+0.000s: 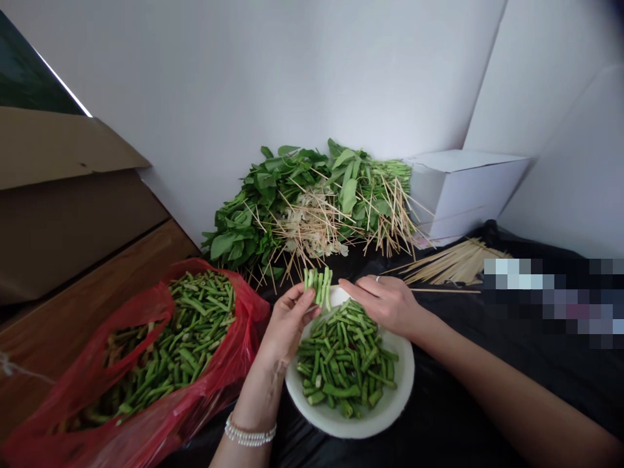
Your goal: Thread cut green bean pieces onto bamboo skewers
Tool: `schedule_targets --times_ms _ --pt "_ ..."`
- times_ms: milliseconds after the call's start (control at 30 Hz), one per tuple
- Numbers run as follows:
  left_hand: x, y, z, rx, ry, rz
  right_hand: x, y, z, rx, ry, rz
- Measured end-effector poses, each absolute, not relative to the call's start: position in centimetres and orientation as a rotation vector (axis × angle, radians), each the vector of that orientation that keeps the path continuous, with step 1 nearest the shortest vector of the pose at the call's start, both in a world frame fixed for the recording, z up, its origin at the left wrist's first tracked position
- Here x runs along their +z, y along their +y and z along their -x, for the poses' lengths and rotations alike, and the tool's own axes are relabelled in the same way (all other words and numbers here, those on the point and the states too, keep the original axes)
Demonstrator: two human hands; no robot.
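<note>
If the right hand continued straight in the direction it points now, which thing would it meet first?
Probably the short green stems held in the left hand: the right hand points toward them, though exact depth is unclear.

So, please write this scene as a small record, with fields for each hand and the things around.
Left hand: holds a bunch of short green pieces
Right hand: beside the bunch; grip on the thin wooden skewer beside it unclear
Below hands: round white bowl with loose green pieces
Left side: red plastic bag with similar green pieces
Farther back: leafy green vegetables, more pale skewers, rectangular white box
</note>
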State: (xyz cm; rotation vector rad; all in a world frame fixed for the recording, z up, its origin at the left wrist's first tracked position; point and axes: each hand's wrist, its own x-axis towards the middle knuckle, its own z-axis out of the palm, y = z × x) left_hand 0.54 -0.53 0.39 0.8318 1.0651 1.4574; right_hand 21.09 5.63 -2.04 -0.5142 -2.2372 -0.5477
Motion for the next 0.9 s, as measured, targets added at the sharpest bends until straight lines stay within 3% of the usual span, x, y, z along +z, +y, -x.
schedule_targets --times_ms 100,400,600,733,900 --pt "0.3 -0.7 -0.6 1.382 1.047 -0.931 -1.8 5.7 -21.2 -0.596 -2.235 0.497" --pt "1.3 -0.1 1.0 1.809 0.971 -0.770 -1.1 9.6 -24.1 -0.729 -2.131 0.905" --pt "1.3 -0.7 0.8 1.831 0.930 -0.907 -1.4 11.1 -25.3 -0.690 -2.081 1.103" --pt "1.1 -1.1 0.7 1.654 0.930 -1.067 -1.8 12.3 -26.2 -0.469 -1.967 1.142" --pt "1.3 -1.3 0.4 1.509 1.027 -1.131 -3.0 14.5 -28.3 0.219 -1.602 1.277"
